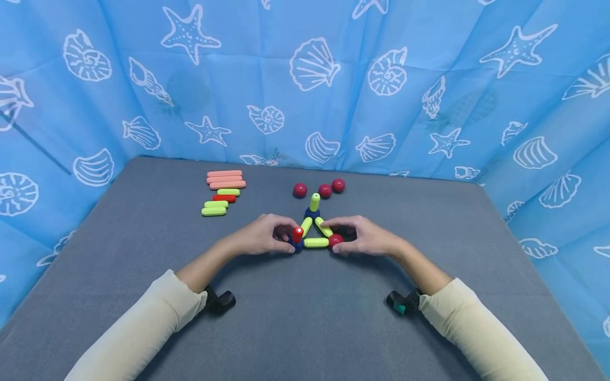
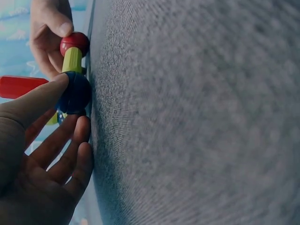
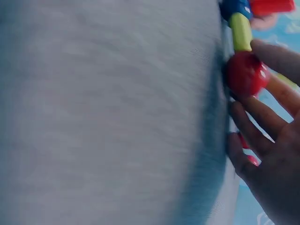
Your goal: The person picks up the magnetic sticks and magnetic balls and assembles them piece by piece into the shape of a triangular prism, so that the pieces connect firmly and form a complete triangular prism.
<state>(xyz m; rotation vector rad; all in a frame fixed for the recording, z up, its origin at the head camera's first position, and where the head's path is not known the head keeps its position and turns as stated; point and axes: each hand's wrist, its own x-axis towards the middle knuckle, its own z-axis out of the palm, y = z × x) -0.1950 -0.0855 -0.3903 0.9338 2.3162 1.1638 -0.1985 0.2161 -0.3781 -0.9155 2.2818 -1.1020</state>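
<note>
"How many pieces make up the triangle (image 1: 316,243)?"

"Three side rods (image 1: 307,227), all yellow-green, with two blue balls (image 1: 312,214) and one red corner ball (image 1: 335,241). An upright red rod (image 1: 298,234) stands on its left corner, an upright yellow-green rod (image 1: 315,202) on its far one."

"And loose pieces?"

"Three loose red balls (image 1: 325,190) beyond the triangle. Left of it and farther back, three pink rods (image 1: 226,179), three loose yellow-green rods (image 1: 214,211) and one loose red rod (image 1: 224,198)."

"Where does the triangle lie against the fingers?"

"Between the hands, its far corner beyond both sets of fingertips. At its left corner the left hand (image 1: 267,234) pinches a blue ball, thumb against fingers, the little finger standing away. At its right corner the right hand (image 1: 366,236) pinches the red corner ball likewise, little finger spread away."

"Is the right forefinger on a side rod?"

"It reaches over the triangle's right side; whether it touches, I can't tell."
</note>
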